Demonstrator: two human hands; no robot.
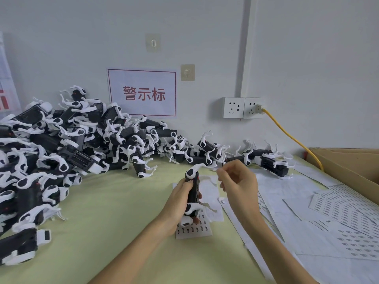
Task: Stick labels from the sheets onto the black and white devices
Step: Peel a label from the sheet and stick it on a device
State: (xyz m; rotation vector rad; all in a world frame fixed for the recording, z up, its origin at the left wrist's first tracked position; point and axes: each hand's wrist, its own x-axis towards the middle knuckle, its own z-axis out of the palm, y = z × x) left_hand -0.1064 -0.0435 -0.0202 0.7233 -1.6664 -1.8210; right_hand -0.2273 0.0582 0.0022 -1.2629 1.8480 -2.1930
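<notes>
Nearest, a small white label sheet with rows of dark print is laid flat on the pale green tabletop. Just above it, a slim black plastic device with white curved clips is held upright, long axis vertical. The left hand is wrapped round its mid-body, fingers curled at the far side, thumb on the near face.

The right hand is raised just beside the device top, not touching it. Thumb and forefinger are pressed together on what looks like a small white label. It is too small to be confirmed. The other fingers are loosely curled.

The device is judged light and rigid, with smooth plastic. The thin white clips are likely springy and could snag, so the black body is the place to be held. The label is flimsy and tacky, best taken by one edge.

Further right, large white printed label sheets are overlapped beside a brown cardboard box. Far left, a heap of matching black and white devices is piled against the wall. Behind it are a yellow cable, white wall sockets and a red-bordered paper sign.
</notes>
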